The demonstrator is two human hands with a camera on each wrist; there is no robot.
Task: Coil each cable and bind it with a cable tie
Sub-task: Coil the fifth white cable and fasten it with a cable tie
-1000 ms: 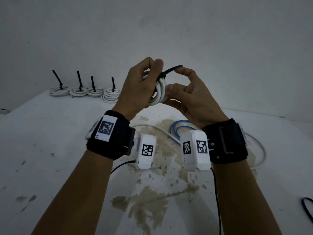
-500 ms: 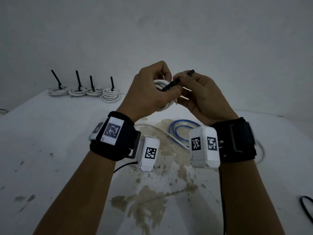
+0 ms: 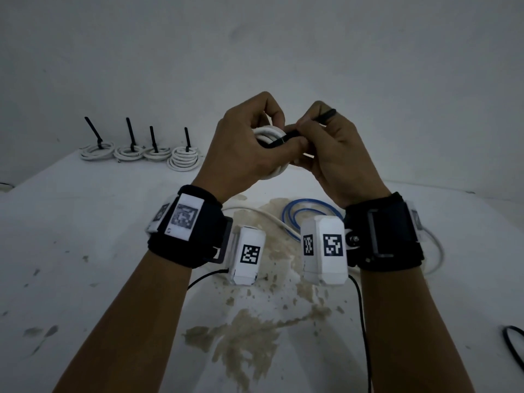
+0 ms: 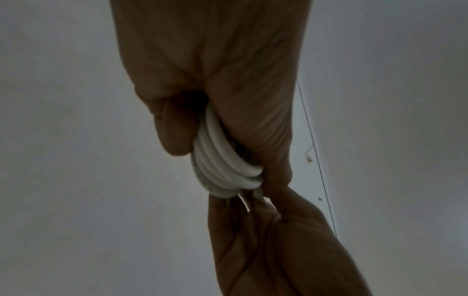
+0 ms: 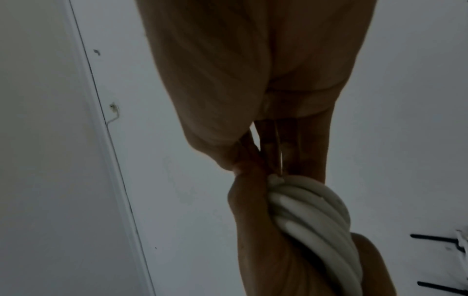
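Observation:
Raised above the table, my left hand [image 3: 249,143] grips a coiled white cable [image 3: 268,134], whose stacked loops show between thumb and fingers in the left wrist view [image 4: 222,168] and the right wrist view [image 5: 311,212]. A black cable tie [image 3: 286,139] wraps the coil; its tail [image 3: 326,114] sticks up to the right. My right hand [image 3: 320,137] pinches that tail, fingers curled, pressed against the left hand. The tie's head is hidden between the thumbs.
Several white coils, each bound with an upright black tie [image 3: 133,150], stand in a row at the table's far left. A loose blue cable [image 3: 306,211] and a white cable [image 3: 433,251] lie under my wrists on the stained white tabletop [image 3: 85,251]. A black loop [image 3: 513,347] lies at the right edge.
Both hands closed together around the coil. The right hand moved from open fingers beside the tie to pinching its tail, and the tail now points up-right past the right fingers.

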